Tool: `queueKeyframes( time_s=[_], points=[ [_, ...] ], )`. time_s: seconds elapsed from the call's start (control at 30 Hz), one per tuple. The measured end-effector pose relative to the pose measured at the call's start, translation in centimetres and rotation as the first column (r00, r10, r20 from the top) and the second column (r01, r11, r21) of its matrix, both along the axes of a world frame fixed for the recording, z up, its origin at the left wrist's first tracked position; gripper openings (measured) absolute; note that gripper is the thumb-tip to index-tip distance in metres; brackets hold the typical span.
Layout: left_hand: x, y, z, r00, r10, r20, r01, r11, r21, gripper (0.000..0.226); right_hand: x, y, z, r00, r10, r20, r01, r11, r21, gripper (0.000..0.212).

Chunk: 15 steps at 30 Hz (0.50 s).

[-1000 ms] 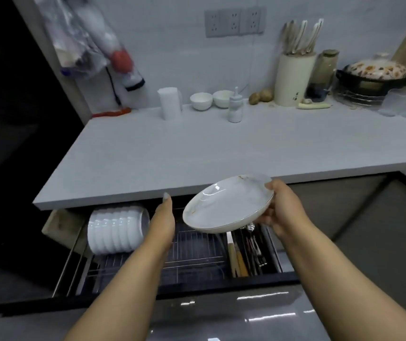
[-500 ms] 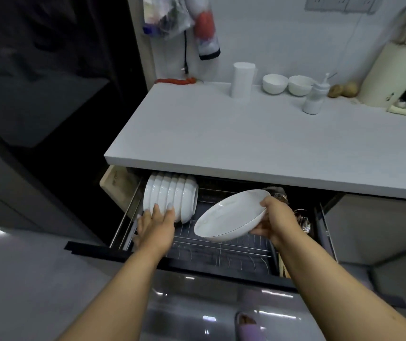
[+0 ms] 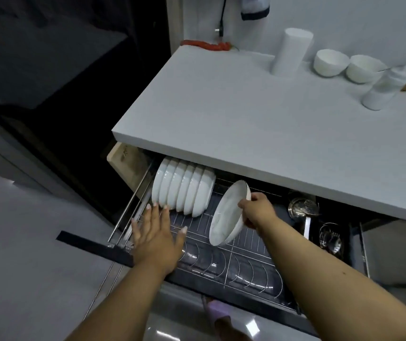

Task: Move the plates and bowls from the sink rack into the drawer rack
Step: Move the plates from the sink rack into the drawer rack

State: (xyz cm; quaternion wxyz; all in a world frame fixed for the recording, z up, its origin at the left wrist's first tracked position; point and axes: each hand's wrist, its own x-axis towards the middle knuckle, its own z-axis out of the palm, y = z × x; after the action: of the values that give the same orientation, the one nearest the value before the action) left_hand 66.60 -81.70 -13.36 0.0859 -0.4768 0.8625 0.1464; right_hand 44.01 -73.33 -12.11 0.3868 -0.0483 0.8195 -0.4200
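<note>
My right hand (image 3: 257, 210) grips a shallow white plate (image 3: 227, 214) by its upper rim. The plate stands almost on edge, its lower rim down among the wires of the drawer rack (image 3: 236, 257). Left of it, with a gap between, a row of several white bowls (image 3: 183, 189) stands on edge at the rack's back left. My left hand (image 3: 156, 236) hovers open with fingers spread over the rack's front left, its fingertips close to the lowest bowls. The sink rack is out of view.
The white counter (image 3: 258, 124) overhangs the back of the pulled-out drawer. On it stand a white cylinder (image 3: 290, 51), two small bowls (image 3: 348, 65) and a squeeze bottle (image 3: 384, 88). Ladles and utensils (image 3: 307, 212) fill the drawer's right compartment. A wooden board (image 3: 125, 163) stands at the drawer's left.
My right hand has tipped the plate from nearly flat to upright and lowered it into the rack. My left hand has drawn back from the bowls and spread open. The view has dropped closer.
</note>
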Motion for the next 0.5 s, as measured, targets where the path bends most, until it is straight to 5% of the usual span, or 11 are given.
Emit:
queueKeyframes(
  time_s=[0.17,0.5],
  points=[
    [0.2,0.1,-0.9,0.999,-0.043,-0.034,0.039,0.994,-0.098,0.084,-1.3,-3.5,-1.6,0.991,0.115,-0.069,-0.109,0.991,0.075,0.062],
    [0.5,-0.1,-1.7,0.99,0.024,-0.142,-0.034,0.997,-0.068,0.084,-2.3,-8.2,-3.4,0.97,0.194,-0.15,-0.167,0.97,0.175,0.043]
  ],
)
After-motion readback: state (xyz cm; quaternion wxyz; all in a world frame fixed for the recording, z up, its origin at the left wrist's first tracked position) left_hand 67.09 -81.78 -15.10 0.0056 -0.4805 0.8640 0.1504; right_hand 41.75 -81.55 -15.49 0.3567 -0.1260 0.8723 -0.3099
